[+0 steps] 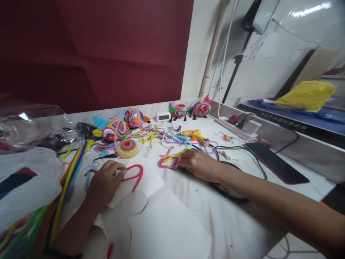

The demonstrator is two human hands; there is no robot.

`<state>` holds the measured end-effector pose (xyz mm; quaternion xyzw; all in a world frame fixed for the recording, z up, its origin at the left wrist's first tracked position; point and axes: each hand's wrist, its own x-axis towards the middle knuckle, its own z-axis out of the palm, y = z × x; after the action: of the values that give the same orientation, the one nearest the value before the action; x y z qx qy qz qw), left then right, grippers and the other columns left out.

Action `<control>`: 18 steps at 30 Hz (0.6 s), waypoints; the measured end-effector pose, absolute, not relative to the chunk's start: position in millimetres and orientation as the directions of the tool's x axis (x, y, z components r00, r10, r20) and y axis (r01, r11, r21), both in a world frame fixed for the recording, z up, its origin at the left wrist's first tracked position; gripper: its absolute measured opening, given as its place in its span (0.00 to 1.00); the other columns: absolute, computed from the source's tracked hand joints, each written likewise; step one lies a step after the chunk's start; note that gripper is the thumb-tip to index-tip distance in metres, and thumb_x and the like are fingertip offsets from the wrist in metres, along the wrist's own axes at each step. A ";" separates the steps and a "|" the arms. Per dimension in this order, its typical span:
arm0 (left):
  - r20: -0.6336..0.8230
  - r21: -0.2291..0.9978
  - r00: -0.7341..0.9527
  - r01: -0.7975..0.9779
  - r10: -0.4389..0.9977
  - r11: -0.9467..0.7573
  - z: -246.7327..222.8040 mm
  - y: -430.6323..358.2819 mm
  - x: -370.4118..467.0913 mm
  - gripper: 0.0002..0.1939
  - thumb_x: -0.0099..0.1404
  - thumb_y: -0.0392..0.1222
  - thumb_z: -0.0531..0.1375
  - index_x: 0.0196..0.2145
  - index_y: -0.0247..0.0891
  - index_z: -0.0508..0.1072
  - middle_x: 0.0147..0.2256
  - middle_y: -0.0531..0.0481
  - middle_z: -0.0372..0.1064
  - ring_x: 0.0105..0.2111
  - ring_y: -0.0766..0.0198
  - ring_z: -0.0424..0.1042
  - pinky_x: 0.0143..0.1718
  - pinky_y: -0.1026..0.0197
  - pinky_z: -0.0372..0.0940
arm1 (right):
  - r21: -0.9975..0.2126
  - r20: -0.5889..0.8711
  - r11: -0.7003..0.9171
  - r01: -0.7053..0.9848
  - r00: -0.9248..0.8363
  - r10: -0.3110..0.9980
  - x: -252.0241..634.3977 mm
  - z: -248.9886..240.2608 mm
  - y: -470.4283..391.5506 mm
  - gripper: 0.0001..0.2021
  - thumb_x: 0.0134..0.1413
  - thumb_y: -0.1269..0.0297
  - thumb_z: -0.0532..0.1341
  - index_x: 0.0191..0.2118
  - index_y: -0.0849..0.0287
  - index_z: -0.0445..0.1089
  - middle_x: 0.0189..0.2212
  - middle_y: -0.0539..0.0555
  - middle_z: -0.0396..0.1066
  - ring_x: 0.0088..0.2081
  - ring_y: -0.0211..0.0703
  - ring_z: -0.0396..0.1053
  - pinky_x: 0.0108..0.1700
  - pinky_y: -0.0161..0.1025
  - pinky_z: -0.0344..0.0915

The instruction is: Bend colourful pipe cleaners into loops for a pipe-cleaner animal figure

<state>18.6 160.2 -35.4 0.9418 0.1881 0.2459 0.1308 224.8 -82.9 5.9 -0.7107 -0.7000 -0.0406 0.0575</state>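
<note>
Clock by the table's back edge, digits blurred; left hand pinches a red pipe cleaner jutting rightward; right hand at a pink loop's right end, grip hidden, can't tell!

White table: paper sheets, yellow glue gun, digital clock.

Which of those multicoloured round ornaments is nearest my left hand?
The multicoloured, yellow-rimmed round ornament, just beyond your left hand; the four ball-like multicoloured ornaments sit farther back.

Digital clock before maroon panel; black slab near power strip; yellow plastic beyond.
</note>
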 end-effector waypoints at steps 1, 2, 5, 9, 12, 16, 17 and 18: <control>0.413 0.340 0.807 0.293 0.421 -0.894 -35.6 160.4 18.5 0.11 0.60 0.46 0.52 0.29 0.41 0.71 0.32 0.51 0.67 0.28 0.63 0.65 0.32 0.61 0.61 | 0.015 0.117 0.000 1.000 -0.001 0.993 226.0 5.4 -79.7 0.13 0.62 0.69 0.51 0.38 0.61 0.73 0.33 0.58 0.72 0.37 0.43 0.67 0.40 0.39 0.58; 0.414 0.341 0.806 0.294 0.423 -0.893 -35.7 160.6 18.4 0.11 0.60 0.46 0.52 0.29 0.41 0.71 0.31 0.51 0.67 0.28 0.63 0.65 0.32 0.61 0.61 | 0.056 0.097 0.014 0.998 -0.019 0.995 226.7 5.7 -77.9 0.13 0.62 0.69 0.51 0.39 0.60 0.73 0.33 0.58 0.72 0.38 0.43 0.67 0.41 0.39 0.57; 0.422 0.343 0.802 0.291 0.423 -0.893 -36.1 160.6 18.3 0.10 0.60 0.46 0.52 0.29 0.41 0.71 0.31 0.51 0.66 0.27 0.63 0.65 0.31 0.61 0.61 | 0.136 0.053 0.062 0.989 -0.069 0.996 226.3 8.9 -76.1 0.12 0.62 0.70 0.51 0.42 0.58 0.71 0.34 0.56 0.73 0.38 0.44 0.66 0.41 0.41 0.55; 0.410 0.356 0.806 0.290 0.428 -0.888 -37.1 159.7 18.0 0.10 0.61 0.45 0.52 0.30 0.41 0.71 0.33 0.51 0.67 0.30 0.63 0.67 0.33 0.61 0.62 | 0.205 0.020 0.108 0.973 -0.115 0.993 225.0 9.9 -72.1 0.12 0.62 0.71 0.49 0.41 0.62 0.70 0.34 0.57 0.73 0.36 0.45 0.67 0.40 0.42 0.55; 0.407 0.362 0.805 0.292 0.431 -0.886 -38.0 159.2 17.1 0.10 0.61 0.45 0.52 0.30 0.40 0.71 0.34 0.51 0.67 0.32 0.62 0.68 0.34 0.61 0.62 | 0.221 0.027 0.106 0.969 -0.115 0.993 228.7 8.2 -69.3 0.11 0.61 0.72 0.49 0.40 0.65 0.69 0.34 0.59 0.72 0.35 0.46 0.67 0.39 0.44 0.57; 0.398 0.365 0.806 0.298 0.437 -0.882 -38.1 157.5 16.9 0.09 0.61 0.43 0.52 0.30 0.40 0.71 0.33 0.51 0.67 0.33 0.62 0.68 0.35 0.61 0.62 | -0.042 0.121 0.044 0.998 -0.038 0.992 239.8 13.5 -74.9 0.09 0.59 0.69 0.52 0.37 0.64 0.68 0.33 0.60 0.71 0.33 0.45 0.68 0.38 0.41 0.61; 0.396 0.364 0.804 0.305 0.443 -0.880 -38.0 157.0 17.0 0.09 0.61 0.42 0.52 0.30 0.40 0.71 0.33 0.50 0.67 0.33 0.62 0.68 0.35 0.61 0.62 | -0.179 0.156 0.019 0.984 0.009 0.988 242.3 16.5 -78.0 0.08 0.58 0.67 0.53 0.36 0.64 0.67 0.32 0.59 0.71 0.32 0.44 0.68 0.36 0.39 0.62; 0.397 0.361 0.802 0.312 0.447 -0.879 -37.9 156.4 17.2 0.09 0.60 0.42 0.52 0.30 0.40 0.71 0.34 0.50 0.67 0.33 0.62 0.68 0.36 0.61 0.62 | -0.330 0.186 -0.009 0.944 0.074 0.980 244.2 20.0 -81.5 0.07 0.57 0.66 0.54 0.34 0.62 0.67 0.30 0.57 0.71 0.31 0.42 0.68 0.34 0.38 0.63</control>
<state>17.2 156.4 -37.9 0.9387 0.2021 0.2415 0.1403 244.2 -81.5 20.0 -0.7087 -0.6786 0.0477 0.1869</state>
